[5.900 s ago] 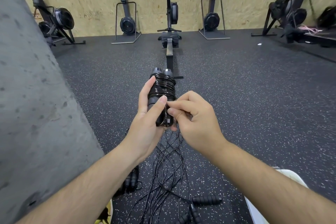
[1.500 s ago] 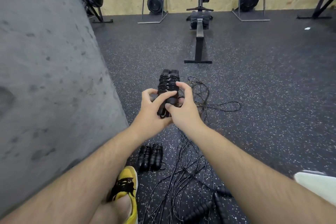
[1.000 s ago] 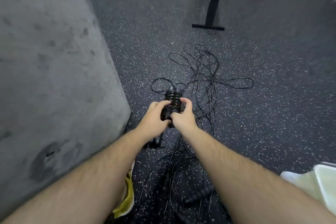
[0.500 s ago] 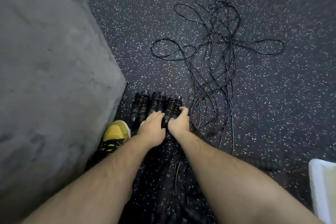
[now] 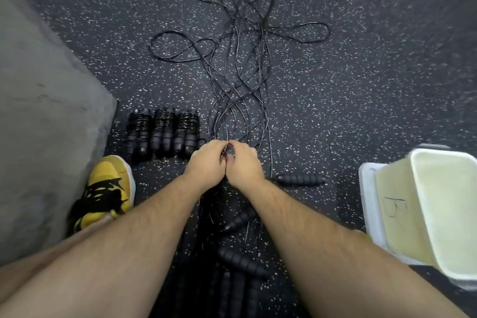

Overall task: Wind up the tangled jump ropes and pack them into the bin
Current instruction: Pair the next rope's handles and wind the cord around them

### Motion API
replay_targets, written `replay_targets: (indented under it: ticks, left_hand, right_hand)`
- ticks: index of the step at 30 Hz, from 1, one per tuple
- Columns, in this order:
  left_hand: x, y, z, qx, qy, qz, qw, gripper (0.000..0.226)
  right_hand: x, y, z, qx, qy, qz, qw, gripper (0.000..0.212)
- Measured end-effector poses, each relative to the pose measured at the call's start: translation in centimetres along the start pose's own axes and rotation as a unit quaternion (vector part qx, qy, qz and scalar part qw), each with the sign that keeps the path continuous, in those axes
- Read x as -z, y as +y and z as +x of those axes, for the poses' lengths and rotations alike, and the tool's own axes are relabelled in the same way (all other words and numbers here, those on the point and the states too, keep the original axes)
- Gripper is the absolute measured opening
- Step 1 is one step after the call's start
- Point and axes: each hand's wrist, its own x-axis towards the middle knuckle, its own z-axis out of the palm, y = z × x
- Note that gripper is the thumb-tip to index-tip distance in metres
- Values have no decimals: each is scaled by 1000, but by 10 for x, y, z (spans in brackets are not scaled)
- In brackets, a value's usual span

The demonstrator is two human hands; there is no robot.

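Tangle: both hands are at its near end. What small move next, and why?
Probably lift one cord free and follow it to a handle. The left hand and right hand pinch the tangle; three wound ropes lie beside it, while the rest is loose.

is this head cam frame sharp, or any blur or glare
Head view: motion blur streaks the floor speckles at the top corners and softens the bin; the centre, with the left hand and right hand gripping the tangled cords beside the wound ropes, is sharper; light is flat, no strong glare.
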Motion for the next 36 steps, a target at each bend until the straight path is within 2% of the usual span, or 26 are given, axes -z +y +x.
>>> replay_targets:
  ticks: [6, 9, 12, 19, 22, 24, 28, 29, 31, 33, 36]
  left_hand:
    - [-67, 62, -8, -27, -114, 16, 993, 42]
    - [-92, 78, -11, -22, -138, 60, 988, 42]
    - [-105, 81, -10, -7, -147, 103, 984, 46]
    - [-118, 67, 9, -17, -201, 203, 958, 42]
    - [-117, 71, 16, -44, -202, 254, 945, 33]
    - [-112, 75, 18, -83, -174, 282, 940, 28]
    - [-93, 82, 18, -157, -111, 291, 937, 25]
    - [-87, 83, 17, -160, -105, 284, 940, 24]
    - [-75, 88, 14, -155, -95, 246, 952, 20]
    - [-61, 102, 8, -156, -82, 182, 967, 19]
    - [-33, 136, -3, -187, -51, 102, 976, 22]
  right_hand:
    - [41, 86, -43, -28, -17, -94, 995, 36]
    - [47, 121, -42, -25, -35, -153, 987, 47]
    - [42, 134, -37, -35, -62, -191, 979, 55]
    - [28, 140, -32, -27, -49, -228, 972, 39]
    - [25, 139, -31, -24, -52, -210, 976, 38]
    - [27, 136, -30, -15, -52, -186, 981, 35]
    - [47, 128, -29, -37, -65, -81, 994, 12]
    - [55, 126, -31, -47, -77, -58, 994, 5]
    - [72, 118, -38, -56, -86, -35, 994, 12]
    - [91, 106, -47, -61, -71, 1, 996, 16]
    - [127, 78, -64, -46, -35, 62, 996, 10]
